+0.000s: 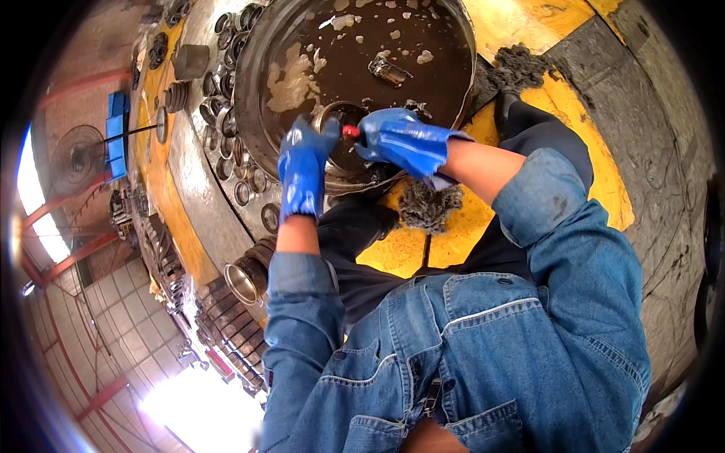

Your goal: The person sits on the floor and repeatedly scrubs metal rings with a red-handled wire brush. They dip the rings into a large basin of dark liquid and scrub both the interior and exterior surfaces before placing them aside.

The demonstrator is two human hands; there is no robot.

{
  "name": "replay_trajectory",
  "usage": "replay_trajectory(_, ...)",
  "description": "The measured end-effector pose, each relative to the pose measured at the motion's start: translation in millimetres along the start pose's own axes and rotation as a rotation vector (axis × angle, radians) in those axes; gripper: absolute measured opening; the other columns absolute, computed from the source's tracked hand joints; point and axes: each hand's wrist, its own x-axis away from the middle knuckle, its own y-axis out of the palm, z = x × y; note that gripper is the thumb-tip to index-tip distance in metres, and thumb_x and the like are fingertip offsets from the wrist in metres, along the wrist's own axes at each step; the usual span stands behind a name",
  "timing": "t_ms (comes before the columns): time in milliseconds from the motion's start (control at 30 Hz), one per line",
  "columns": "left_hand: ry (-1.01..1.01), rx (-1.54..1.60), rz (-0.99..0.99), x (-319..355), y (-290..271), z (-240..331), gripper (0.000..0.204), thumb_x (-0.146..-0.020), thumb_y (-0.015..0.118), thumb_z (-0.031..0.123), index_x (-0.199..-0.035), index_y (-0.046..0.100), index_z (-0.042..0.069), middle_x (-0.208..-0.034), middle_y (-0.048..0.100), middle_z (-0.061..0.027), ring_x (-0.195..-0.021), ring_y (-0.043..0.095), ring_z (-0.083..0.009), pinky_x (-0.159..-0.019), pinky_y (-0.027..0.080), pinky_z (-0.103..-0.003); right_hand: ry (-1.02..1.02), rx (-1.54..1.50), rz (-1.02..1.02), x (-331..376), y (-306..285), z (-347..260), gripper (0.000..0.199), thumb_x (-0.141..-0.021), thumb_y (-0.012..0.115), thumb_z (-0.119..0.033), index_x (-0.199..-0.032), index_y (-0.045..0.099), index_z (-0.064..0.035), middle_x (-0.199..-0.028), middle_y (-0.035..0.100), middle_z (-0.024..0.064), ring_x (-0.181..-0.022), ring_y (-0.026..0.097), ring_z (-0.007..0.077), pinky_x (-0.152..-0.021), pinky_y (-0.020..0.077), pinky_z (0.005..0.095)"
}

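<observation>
Both my hands wear blue rubber gloves and work at the near edge of a large round basin (249, 124) of dark liquid. My left hand (303, 162) grips the left side of a metal ring (337, 110), its fingers partly hidden behind the rim. My right hand (400, 143) is closed round a small tool whose red end (350, 131) pokes out toward the left hand, over the ring's opening. The tool's kind does not show. Farther in, a dark, wet metal piece (390, 70) lies in the liquid, with pale foam patches (293, 79) around it.
Several metal rings (242, 192) lie on the metal surface left of the basin. A larger ring (245, 281) stands nearer me. Grey fibre clumps (429, 205) lie on the yellow floor between my legs and right of the basin (519, 68). A fan (79, 156) stands far left.
</observation>
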Motion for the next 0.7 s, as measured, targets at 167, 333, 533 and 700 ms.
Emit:
replay_trajectory(167, -0.297, 0.221, 0.038, 83.4, 14.4, 10.2, 0.088, -0.086, 0.067, 0.058, -0.149, 0.052, -0.002, -0.126, 0.068, -0.0342, -0.119, 0.067, -0.0467, -0.104, 0.053, -0.050, -0.148, -0.740, -0.023, 43.4, -26.0, 12.9, 0.034, -0.092, 0.070, -0.039, -0.102, 0.078, -0.0077, -0.083, 0.072, 0.0044, -0.075, 0.064, 0.0153, -0.070, 0.0477, 0.0308)
replay_trajectory(333, -0.167, 0.107, 0.030, 69.0, -4.7, 3.9, 0.071, -0.090, 0.064, 0.048, -0.139, 0.059, -0.003, -0.116, 0.072, -0.0318, -0.112, 0.070, -0.0468, -0.099, 0.055, -0.050, -0.072, -0.830, -0.128, 34.1, -24.1, 15.0, 0.035, -0.092, 0.071, -0.040, -0.096, 0.079, -0.0059, -0.074, 0.068, 0.0025, -0.065, 0.059, 0.0125, -0.061, 0.0425, 0.0289)
replay_trajectory(533, 0.010, 0.040, -0.518, -34.6, -28.3, -12.4, 0.063, -0.085, 0.076, 0.041, -0.130, 0.068, -0.001, -0.120, 0.075, -0.0241, -0.114, 0.072, -0.0350, -0.098, 0.055, -0.043, 0.041, -0.006, 0.049, 8.1, -7.2, -12.0, 0.039, -0.088, 0.068, -0.044, -0.106, 0.078, -0.0109, -0.092, 0.076, 0.0177, -0.088, 0.074, 0.0401, -0.082, 0.0593, 0.0483)
replay_trajectory(700, -0.039, 0.130, -0.029, 2.3, -3.0, 5.4, 0.066, -0.085, 0.073, 0.046, -0.132, 0.068, 0.000, -0.122, 0.074, -0.0247, -0.115, 0.072, -0.0365, -0.100, 0.054, -0.044, 0.027, 0.084, -0.036, -2.2, -4.5, -5.5, 0.039, -0.087, 0.069, -0.043, -0.105, 0.078, -0.0088, -0.093, 0.076, 0.0199, -0.088, 0.073, 0.0395, -0.078, 0.0586, 0.0499)
